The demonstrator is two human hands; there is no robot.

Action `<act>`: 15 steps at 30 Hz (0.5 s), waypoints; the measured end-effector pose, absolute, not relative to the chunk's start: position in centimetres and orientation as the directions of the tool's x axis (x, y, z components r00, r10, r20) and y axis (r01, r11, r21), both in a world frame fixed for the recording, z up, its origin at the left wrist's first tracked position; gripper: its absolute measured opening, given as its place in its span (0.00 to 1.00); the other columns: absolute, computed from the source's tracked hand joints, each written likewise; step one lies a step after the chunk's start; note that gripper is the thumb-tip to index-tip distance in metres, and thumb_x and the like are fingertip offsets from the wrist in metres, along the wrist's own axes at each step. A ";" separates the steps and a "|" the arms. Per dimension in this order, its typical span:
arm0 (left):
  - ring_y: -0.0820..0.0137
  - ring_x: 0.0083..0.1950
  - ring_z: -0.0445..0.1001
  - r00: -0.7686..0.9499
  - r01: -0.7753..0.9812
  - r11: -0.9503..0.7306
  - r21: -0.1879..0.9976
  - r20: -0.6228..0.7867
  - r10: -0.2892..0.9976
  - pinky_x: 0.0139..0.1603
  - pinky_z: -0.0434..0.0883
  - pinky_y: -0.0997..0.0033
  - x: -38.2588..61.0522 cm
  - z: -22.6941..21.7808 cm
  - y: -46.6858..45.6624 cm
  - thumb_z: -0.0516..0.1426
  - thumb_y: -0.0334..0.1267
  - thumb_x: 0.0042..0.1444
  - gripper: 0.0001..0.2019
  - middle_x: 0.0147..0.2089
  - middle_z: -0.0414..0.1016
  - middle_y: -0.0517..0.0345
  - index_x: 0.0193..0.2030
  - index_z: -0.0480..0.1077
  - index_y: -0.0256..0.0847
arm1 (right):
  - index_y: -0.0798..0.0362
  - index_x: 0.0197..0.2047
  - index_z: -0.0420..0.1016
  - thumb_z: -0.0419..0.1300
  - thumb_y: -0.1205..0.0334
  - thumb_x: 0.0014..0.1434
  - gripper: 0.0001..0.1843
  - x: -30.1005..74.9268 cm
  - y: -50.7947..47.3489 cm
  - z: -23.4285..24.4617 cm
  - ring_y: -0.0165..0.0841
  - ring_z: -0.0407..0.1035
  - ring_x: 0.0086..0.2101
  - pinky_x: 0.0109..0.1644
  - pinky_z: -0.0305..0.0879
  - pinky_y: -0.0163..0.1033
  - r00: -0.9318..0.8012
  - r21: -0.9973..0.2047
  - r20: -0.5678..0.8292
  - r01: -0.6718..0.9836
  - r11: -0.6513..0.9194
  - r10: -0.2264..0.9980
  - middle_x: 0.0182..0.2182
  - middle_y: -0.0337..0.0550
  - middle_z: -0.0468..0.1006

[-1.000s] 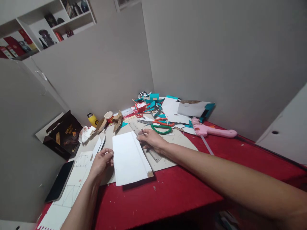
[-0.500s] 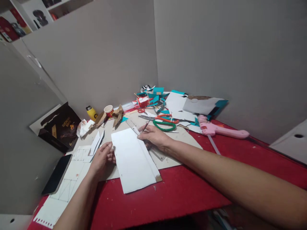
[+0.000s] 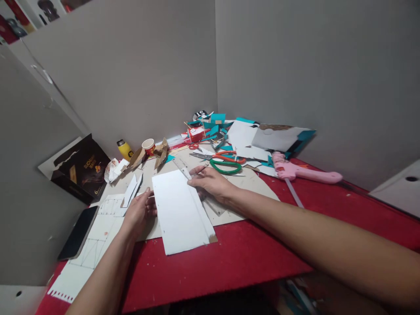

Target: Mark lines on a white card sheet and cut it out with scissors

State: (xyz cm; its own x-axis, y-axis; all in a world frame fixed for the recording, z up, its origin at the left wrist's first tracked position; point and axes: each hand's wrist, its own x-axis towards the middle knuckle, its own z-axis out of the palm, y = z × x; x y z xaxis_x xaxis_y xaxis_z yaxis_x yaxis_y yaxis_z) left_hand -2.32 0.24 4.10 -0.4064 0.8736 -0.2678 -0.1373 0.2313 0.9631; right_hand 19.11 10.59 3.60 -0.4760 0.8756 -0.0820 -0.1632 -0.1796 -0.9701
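A white cardboard sheet (image 3: pixel 179 214) with a torn brown corner lies between my hands, its lower end over the red tabletop. My left hand (image 3: pixel 141 210) is at its left edge, fingers curled against it. At the opposite edge my right hand (image 3: pixel 210 183) has its thumb on the sheet and a thin dark pencil-like stick (image 3: pixel 206 165) between its fingers. A clear ruler (image 3: pixel 180 165) runs beneath the right hand, partly hidden by hand and sheet. Just beyond are green-handled scissors (image 3: pixel 225 171) and orange-handled scissors (image 3: pixel 226 157).
A pink glue gun (image 3: pixel 305 170) lies at the right. On the left are a phone (image 3: pixel 78 234), a drawn-on paper (image 3: pixel 88 253) and a dark box (image 3: pixel 82 170). A paper cup (image 3: pixel 148 147), a yellow bottle (image 3: pixel 124 149) and cardboard scraps (image 3: pixel 265 140) stand farther back.
The sheet's lower end sits slightly higher in view, and both hands keep their places at its edges. The stick in my right hand shows less of its length. The view has shifted slightly.
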 end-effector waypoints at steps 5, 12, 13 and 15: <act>0.64 0.44 0.76 -0.330 -0.108 0.338 0.935 -0.355 0.875 0.42 0.75 0.57 -2.1 4.8 0.2 0.56 0.45 0.63 0.16 0.51 0.74 0.50 0.53 0.69 0.38 | 0.51 0.39 0.62 0.61 0.69 0.50 0.14 19.1 11.4 3.5 0.28 0.66 0.26 0.21 0.63 0.30 -0.375 -0.961 -0.076 -0.218 -0.167 0.924 0.28 0.34 0.66; 0.70 0.36 0.75 -0.193 -0.032 0.400 0.916 -0.398 0.897 0.35 0.75 0.65 -2.7 4.9 0.5 0.57 0.42 0.63 0.12 0.44 0.75 0.55 0.48 0.70 0.37 | 0.51 0.38 0.62 0.62 0.66 0.46 0.16 19.3 12.2 3.1 0.29 0.66 0.27 0.23 0.64 0.31 -0.304 -0.953 -0.069 -0.262 -0.153 0.950 0.28 0.34 0.66; 0.71 0.35 0.75 -0.173 -0.025 0.400 0.916 -0.398 0.901 0.34 0.75 0.66 -2.8 4.9 0.6 0.57 0.41 0.63 0.11 0.42 0.75 0.56 0.47 0.71 0.37 | 0.51 0.38 0.62 0.63 0.66 0.46 0.16 19.3 12.4 3.1 0.29 0.66 0.27 0.23 0.64 0.31 -0.297 -0.953 -0.070 -0.263 -0.152 0.952 0.27 0.34 0.65; 0.72 0.32 0.74 -0.138 -0.016 0.399 0.917 -0.397 0.907 0.32 0.74 0.68 -3.0 5.2 0.9 0.57 0.40 0.62 0.09 0.38 0.75 0.58 0.44 0.71 0.36 | 0.51 0.38 0.63 0.64 0.65 0.45 0.17 19.4 12.7 3.0 0.29 0.65 0.26 0.22 0.64 0.32 -0.285 -0.953 -0.071 -0.264 -0.150 0.956 0.26 0.33 0.65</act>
